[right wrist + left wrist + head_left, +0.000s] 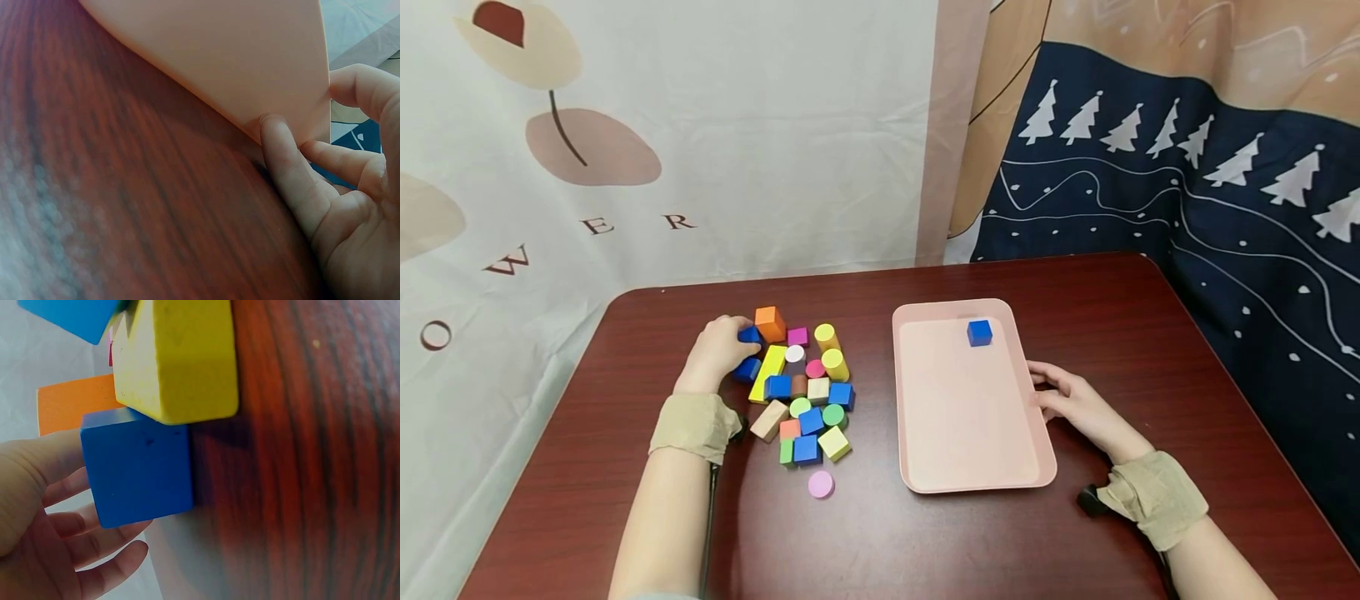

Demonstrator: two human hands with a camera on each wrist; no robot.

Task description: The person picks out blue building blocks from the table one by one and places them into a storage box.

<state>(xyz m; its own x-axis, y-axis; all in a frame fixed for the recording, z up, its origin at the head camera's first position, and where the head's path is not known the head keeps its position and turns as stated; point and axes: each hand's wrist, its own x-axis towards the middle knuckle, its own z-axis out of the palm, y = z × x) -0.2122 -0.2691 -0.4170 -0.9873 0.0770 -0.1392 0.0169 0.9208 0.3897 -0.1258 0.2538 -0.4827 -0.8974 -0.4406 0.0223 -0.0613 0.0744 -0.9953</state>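
At the left edge of a group of toy blocks, my left hand (718, 348) pinches a blue block (749, 335) between thumb and fingers. Just nearer lies a second blue block (747, 370), beside a long yellow block (769, 372). In the left wrist view a blue block (137, 472) hides part of the fingers, with an orange block (75, 403) behind. My right hand (1078, 408) holds the right rim of a pink tray (970, 433); in the right wrist view the thumb (281, 147) lies against the tray's side. One blue cube (979, 333) sits in the tray's far right part.
Several cubes and cylinders crowd together right of my left hand, among them a yellow cylinder (835, 364) and a green cylinder (834, 416). A pink-purple disc (821, 484) lies nearest me. Printed cloth (775, 150) hangs behind the brown table (700, 525).
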